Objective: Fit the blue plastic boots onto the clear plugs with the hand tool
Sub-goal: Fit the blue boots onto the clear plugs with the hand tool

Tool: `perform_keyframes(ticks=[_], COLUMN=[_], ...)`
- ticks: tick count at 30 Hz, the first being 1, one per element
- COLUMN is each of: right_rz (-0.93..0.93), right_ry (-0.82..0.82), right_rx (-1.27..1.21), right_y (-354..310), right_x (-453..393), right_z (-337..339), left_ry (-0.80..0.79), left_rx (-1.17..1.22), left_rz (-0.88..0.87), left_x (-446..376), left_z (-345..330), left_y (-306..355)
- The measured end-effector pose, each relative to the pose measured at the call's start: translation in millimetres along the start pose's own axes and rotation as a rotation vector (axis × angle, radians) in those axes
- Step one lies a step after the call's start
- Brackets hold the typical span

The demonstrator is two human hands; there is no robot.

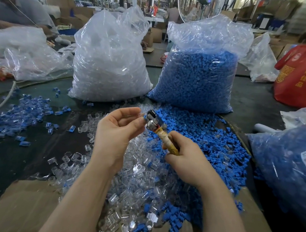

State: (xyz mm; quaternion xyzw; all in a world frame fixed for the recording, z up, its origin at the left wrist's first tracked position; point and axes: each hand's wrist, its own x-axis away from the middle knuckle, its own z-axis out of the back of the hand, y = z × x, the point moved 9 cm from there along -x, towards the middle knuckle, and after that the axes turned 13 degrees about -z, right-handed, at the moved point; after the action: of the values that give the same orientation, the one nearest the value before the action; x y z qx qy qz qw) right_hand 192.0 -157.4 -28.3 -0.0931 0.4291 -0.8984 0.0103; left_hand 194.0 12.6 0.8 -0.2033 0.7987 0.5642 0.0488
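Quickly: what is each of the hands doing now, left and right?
Left hand: pinches a blue boot at the hand tool's metal head.
Right hand: grips the hand tool's taped handle.

A factory assembly hall: bulk plastic sacks of clear plugs [110, 64] and blue boots [196, 79] stand on a long dark bench [251, 98], with stacked cardboard cartons [156, 34] and another seated worker [19, 9] behind.
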Motion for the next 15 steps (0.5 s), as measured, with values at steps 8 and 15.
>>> perform_keyframes(ticks=[8,15], right_rz=[-0.006,-0.004], right_ry=[0.065,0.105], right_rx=[0.049,0.032], right_y=[0.5,1.7], right_x=[-1.8,-4.1], right_z=[1.3,5.7], left_ry=[0.006,0.095], left_rx=[-0.017,0.008], left_rz=[0.027,0.128], left_x=[0.1,-6.1], left_z=[2.3,22.7], left_y=[-3.0,-6.3])
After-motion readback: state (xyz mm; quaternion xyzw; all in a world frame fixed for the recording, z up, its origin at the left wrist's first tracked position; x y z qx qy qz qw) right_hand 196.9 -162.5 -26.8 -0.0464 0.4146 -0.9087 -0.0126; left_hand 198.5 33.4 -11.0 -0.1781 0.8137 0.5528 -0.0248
